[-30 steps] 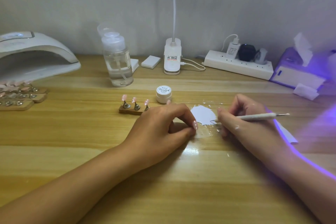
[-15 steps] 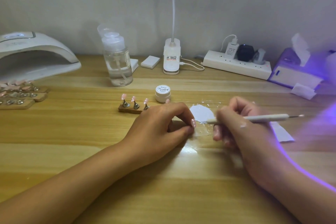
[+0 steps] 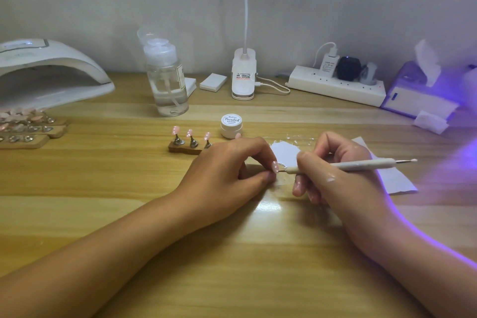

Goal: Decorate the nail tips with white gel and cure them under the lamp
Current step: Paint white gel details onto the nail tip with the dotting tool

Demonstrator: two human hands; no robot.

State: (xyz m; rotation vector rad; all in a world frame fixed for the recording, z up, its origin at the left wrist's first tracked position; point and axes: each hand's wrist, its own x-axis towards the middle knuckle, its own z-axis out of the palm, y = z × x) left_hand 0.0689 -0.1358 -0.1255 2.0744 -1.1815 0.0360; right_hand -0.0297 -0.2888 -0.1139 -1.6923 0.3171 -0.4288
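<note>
At the middle of the table (image 3: 108, 178), the nail tip (image 3: 275, 166) is sitting pinched between the forefinger and thumb of the left hand (image 3: 227, 170). Its pink face is turning toward the right and already carrying a few white dots. The right hand (image 3: 343, 181) is gripping the pen (image 3: 361, 164) in a writing hold, fingers curling round the front of the shaft. The pen is lying almost level, its long axis running left to right. Its fine working end is pointing left and either meeting the nail tip or standing just off it; the gap is too small to tell.

So the work is lying directly left of the right hand's grip, along the pen's own line. I judge that the next dot is calling for only a small nudge along that axis while the left hand is steadying. The smear of gel (image 3: 285, 153) is lying just behind the two hands, nearer the right one for reloading. The lamp (image 3: 51, 72) is standing well apart at far left, on the left hand's side.

The left fingers are hiding most of the nail tip's outline and whatever it is mounted on, if anything. The left knuckles are partly covering the stand (image 3: 189, 144) with three more tips. A purple glow (image 3: 462, 162) is washing out the right edge, its source lying out of frame.
</note>
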